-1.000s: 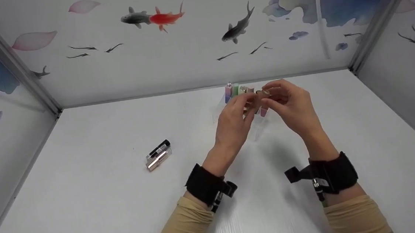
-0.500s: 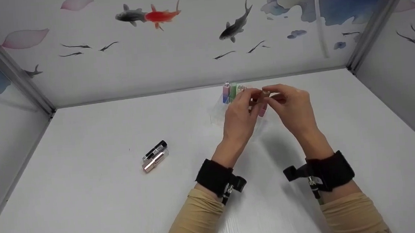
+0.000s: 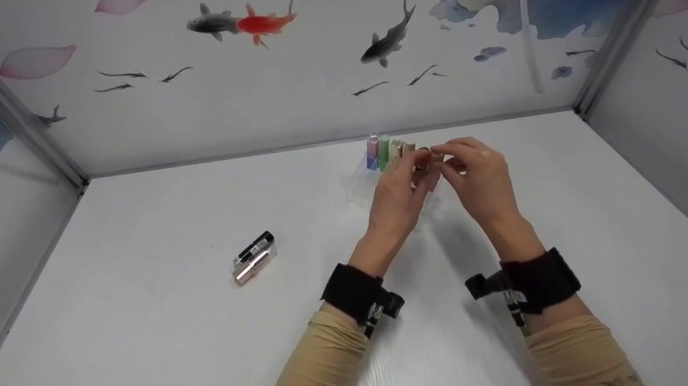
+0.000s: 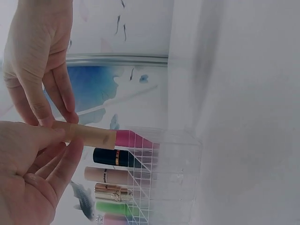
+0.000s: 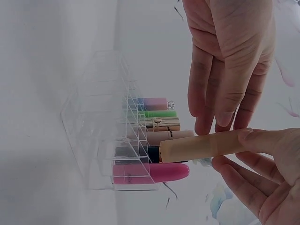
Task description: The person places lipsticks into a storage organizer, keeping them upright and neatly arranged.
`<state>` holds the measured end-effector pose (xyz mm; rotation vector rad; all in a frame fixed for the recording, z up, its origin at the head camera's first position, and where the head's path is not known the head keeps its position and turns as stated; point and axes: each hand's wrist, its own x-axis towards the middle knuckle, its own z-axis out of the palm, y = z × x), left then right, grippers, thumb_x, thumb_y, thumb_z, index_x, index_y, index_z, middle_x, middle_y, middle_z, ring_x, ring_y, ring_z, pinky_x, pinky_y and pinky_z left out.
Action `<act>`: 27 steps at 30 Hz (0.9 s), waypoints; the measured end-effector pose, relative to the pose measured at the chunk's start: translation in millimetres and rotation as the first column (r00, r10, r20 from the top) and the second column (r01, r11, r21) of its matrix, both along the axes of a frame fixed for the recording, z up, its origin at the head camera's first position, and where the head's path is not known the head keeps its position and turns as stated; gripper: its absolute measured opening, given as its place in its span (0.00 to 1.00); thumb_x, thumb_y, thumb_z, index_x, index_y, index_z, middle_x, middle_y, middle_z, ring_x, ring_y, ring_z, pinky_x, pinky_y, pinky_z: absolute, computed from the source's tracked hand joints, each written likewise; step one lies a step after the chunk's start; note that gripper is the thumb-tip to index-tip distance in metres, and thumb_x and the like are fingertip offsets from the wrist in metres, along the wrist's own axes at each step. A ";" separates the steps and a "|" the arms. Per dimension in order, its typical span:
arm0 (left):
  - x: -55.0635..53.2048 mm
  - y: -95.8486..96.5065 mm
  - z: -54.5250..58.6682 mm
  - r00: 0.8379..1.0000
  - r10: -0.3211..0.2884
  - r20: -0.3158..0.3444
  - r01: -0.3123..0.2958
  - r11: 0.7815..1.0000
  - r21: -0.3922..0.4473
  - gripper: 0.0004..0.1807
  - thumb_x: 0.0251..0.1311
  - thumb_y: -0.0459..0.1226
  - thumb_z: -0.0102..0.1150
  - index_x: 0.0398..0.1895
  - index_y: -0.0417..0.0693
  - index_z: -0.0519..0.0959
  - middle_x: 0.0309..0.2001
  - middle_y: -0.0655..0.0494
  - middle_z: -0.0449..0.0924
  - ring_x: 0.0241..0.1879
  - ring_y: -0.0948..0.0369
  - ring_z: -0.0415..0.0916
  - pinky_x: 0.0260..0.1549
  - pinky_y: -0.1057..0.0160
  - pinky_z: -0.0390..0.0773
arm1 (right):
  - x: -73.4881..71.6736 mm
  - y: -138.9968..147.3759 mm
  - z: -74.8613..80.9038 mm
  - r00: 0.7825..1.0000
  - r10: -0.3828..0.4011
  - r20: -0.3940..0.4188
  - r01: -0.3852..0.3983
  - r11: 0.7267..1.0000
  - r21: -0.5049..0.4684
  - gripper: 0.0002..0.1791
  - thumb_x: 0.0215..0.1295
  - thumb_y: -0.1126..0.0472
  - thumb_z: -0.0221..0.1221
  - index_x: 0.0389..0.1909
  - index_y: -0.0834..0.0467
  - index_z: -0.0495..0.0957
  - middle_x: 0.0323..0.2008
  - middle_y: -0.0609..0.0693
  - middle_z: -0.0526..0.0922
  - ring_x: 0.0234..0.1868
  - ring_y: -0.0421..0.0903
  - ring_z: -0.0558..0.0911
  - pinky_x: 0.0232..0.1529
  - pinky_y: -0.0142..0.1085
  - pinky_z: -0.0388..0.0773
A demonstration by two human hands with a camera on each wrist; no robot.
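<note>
1. We see the left hand (image 3: 397, 201) and right hand (image 3: 481, 179) both pinching a tan lipstick tube (image 5: 199, 146), just above the clear compartment organizer (image 5: 96, 110).
2. We spot pale lettering on the black tube (image 3: 254, 247), lying on the white table (image 3: 146, 331), too small to read.

Place: booth-like enclosure | white tabletop (image 3: 146, 331) | fish-printed back wall (image 3: 239, 109) | patterned side walls (image 3: 673, 118) | metal corner posts (image 3: 11, 101)
</note>
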<state>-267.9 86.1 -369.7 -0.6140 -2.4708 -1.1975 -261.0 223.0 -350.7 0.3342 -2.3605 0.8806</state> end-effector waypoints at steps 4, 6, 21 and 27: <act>-0.6 -0.6 -3.9 1.000 -0.028 -0.007 0.028 1.000 0.010 0.18 0.64 0.37 0.55 0.57 0.49 0.70 0.49 0.55 0.78 0.48 0.64 0.79 0.43 0.70 0.80 | -1.1 0.6 -3.0 1.000 0.005 -0.004 -0.005 1.000 0.024 0.13 0.56 0.69 0.63 0.43 0.60 0.83 0.41 0.55 0.82 0.36 0.51 0.85 0.40 0.41 0.83; -0.7 -0.5 -5.3 0.999 -0.035 -0.004 0.035 0.999 0.005 0.19 0.64 0.37 0.55 0.57 0.49 0.70 0.49 0.55 0.78 0.48 0.64 0.79 0.43 0.70 0.80 | -1.4 1.2 -4.8 1.000 0.007 -0.006 -0.007 0.999 0.033 0.13 0.56 0.69 0.63 0.43 0.60 0.83 0.41 0.55 0.82 0.36 0.51 0.85 0.40 0.42 0.83; -2.0 2.5 -11.9 0.999 -0.022 0.047 0.023 0.999 -0.040 0.19 0.64 0.37 0.55 0.58 0.50 0.68 0.51 0.56 0.76 0.49 0.63 0.77 0.48 0.72 0.75 | -6.2 1.1 -13.6 1.000 -0.004 0.016 0.004 0.999 0.054 0.12 0.58 0.69 0.63 0.43 0.61 0.83 0.41 0.56 0.83 0.37 0.51 0.84 0.40 0.43 0.82; -2.5 3.9 -15.0 0.997 -0.031 0.072 0.034 0.999 -0.042 0.19 0.65 0.37 0.54 0.59 0.49 0.67 0.53 0.55 0.75 0.51 0.61 0.76 0.50 0.72 0.75 | -7.2 2.8 -16.4 1.000 0.000 0.010 -0.001 0.998 0.058 0.12 0.57 0.69 0.63 0.43 0.61 0.83 0.40 0.56 0.84 0.37 0.52 0.84 0.40 0.43 0.82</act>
